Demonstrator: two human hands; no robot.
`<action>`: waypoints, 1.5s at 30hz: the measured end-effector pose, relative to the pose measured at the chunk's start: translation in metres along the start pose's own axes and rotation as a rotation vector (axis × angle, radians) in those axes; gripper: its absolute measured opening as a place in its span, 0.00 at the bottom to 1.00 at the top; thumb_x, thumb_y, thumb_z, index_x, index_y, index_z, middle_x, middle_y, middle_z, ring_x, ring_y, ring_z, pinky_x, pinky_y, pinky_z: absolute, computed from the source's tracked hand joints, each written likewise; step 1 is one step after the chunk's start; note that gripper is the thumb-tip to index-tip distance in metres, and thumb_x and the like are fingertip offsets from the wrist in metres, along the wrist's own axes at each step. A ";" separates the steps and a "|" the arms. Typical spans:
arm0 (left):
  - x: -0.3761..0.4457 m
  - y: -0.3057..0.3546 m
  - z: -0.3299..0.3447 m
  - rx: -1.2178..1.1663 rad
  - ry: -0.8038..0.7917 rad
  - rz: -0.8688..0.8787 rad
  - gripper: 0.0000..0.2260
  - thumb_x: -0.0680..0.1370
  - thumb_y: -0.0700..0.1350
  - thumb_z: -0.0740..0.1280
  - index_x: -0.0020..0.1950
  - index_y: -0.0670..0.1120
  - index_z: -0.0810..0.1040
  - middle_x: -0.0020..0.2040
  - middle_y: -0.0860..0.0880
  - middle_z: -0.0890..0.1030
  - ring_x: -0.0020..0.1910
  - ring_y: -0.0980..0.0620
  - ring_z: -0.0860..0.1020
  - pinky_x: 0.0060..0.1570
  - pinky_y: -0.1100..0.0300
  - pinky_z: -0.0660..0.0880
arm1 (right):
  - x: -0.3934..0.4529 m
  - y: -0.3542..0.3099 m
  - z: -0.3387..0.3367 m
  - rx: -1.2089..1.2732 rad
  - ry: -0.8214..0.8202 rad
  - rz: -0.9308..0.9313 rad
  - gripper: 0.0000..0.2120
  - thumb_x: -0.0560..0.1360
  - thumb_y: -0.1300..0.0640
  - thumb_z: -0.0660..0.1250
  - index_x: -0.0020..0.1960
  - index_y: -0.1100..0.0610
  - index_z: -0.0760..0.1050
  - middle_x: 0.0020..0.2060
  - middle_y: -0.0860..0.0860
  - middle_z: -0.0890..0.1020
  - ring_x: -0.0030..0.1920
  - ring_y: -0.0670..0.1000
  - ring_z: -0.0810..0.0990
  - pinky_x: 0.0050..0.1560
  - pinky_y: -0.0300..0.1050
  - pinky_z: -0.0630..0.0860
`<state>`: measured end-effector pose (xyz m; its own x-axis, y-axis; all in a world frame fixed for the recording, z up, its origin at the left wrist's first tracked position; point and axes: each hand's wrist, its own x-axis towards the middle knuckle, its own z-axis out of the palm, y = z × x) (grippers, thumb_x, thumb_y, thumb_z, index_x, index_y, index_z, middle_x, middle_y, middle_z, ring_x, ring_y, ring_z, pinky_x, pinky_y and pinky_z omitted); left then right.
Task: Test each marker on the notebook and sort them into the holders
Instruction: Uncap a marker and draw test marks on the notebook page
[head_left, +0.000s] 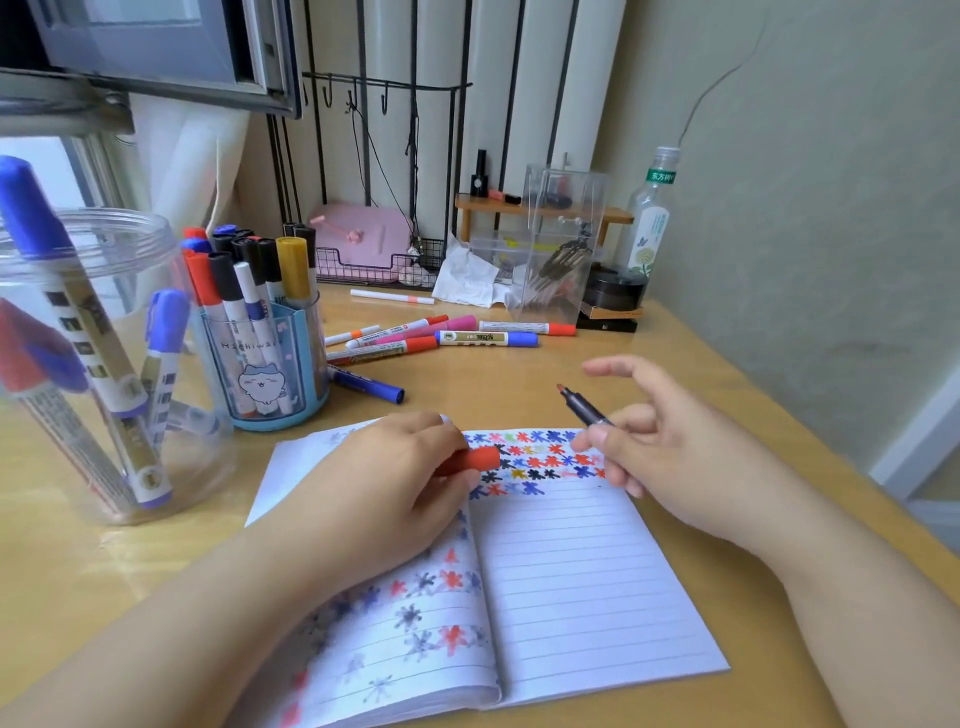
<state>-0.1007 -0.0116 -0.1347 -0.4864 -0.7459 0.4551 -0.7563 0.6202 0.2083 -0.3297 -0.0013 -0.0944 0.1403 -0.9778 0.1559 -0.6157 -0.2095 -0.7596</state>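
Right hand (670, 447) fingers pinch uncapped marker (584, 406) above notebook (571, 571); left hand (400, 483) fingers grip red cap (480, 460).

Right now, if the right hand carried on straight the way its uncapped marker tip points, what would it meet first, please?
The right hand aims its marker up-left, toward the loose markers lying on the desk. Bare desk lies between; the blue-capped marker seems likeliest first, though depth is unclear.
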 end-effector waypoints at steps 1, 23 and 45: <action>0.000 0.002 -0.001 -0.015 -0.008 0.014 0.15 0.74 0.57 0.55 0.43 0.50 0.77 0.38 0.56 0.73 0.35 0.58 0.67 0.32 0.77 0.62 | 0.000 -0.002 0.001 0.147 0.036 0.029 0.12 0.78 0.59 0.61 0.58 0.45 0.71 0.36 0.48 0.84 0.28 0.44 0.75 0.28 0.37 0.71; -0.001 -0.004 0.010 -0.066 -0.060 0.092 0.19 0.74 0.59 0.53 0.42 0.48 0.77 0.36 0.53 0.75 0.37 0.60 0.67 0.37 0.58 0.71 | 0.013 0.027 0.037 0.198 0.140 0.111 0.12 0.74 0.54 0.68 0.35 0.56 0.71 0.23 0.48 0.76 0.25 0.46 0.68 0.27 0.38 0.64; -0.001 -0.004 0.012 -0.101 -0.116 0.088 0.18 0.74 0.60 0.53 0.43 0.50 0.77 0.38 0.55 0.74 0.36 0.55 0.73 0.37 0.55 0.73 | 0.012 0.031 0.041 0.103 0.087 0.129 0.13 0.73 0.55 0.67 0.33 0.54 0.67 0.27 0.54 0.71 0.27 0.50 0.65 0.24 0.38 0.61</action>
<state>-0.1028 -0.0162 -0.1459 -0.6003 -0.7072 0.3734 -0.6639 0.7010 0.2604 -0.3154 -0.0195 -0.1416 -0.0050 -0.9945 0.1042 -0.5411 -0.0849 -0.8366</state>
